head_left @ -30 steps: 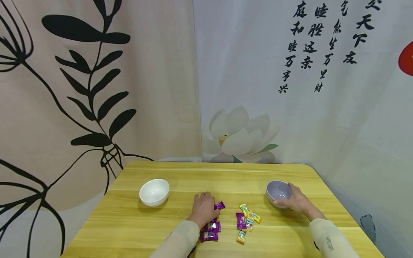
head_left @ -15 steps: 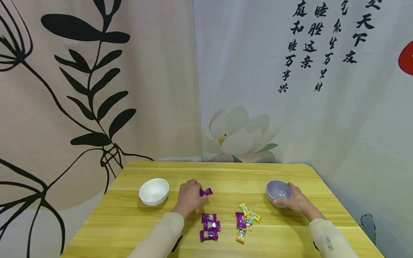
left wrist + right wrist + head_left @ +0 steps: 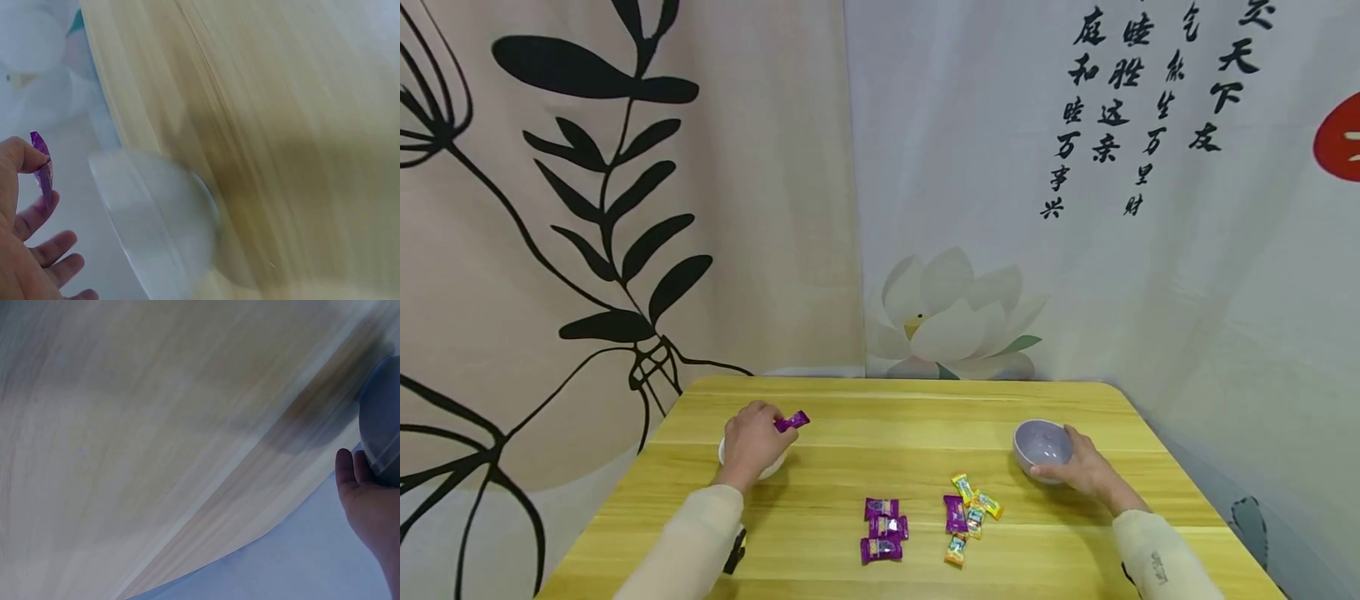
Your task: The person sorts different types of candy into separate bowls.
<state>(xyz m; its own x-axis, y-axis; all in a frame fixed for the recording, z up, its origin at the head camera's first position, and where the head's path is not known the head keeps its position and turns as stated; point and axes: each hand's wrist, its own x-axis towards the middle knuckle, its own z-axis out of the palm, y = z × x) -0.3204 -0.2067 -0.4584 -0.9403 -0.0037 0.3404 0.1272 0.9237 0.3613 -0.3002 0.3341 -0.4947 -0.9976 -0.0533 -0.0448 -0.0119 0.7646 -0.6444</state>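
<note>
My left hand (image 3: 753, 443) is over the white bowl (image 3: 773, 469) on the left, covering most of it in the head view. Between thumb and forefinger it pinches a purple-wrapped candy (image 3: 41, 167); the other fingers spread loosely in the left wrist view. The candy shows above the bowl's rim. On the right, my right hand (image 3: 1091, 471) holds the side of a lavender bowl (image 3: 1037, 440), thumb at the near side and fingers at the far side. That bowl stands upright, and its visible inside shows no candy. In the right wrist view, fingers (image 3: 345, 467) lie against its outer wall.
Several purple-wrapped candies (image 3: 881, 549) lie stacked in a column mid-table. Right of them is a loose group with one purple candy (image 3: 955, 514) and several yellow and orange ones (image 3: 988, 504). The wooden table (image 3: 820, 550) ends at a printed curtain (image 3: 790, 208).
My left hand has lifted a purple candy from the top of the middle column and carried it left to above the white bowl. The right hand stays at the lavender bowl.
</note>
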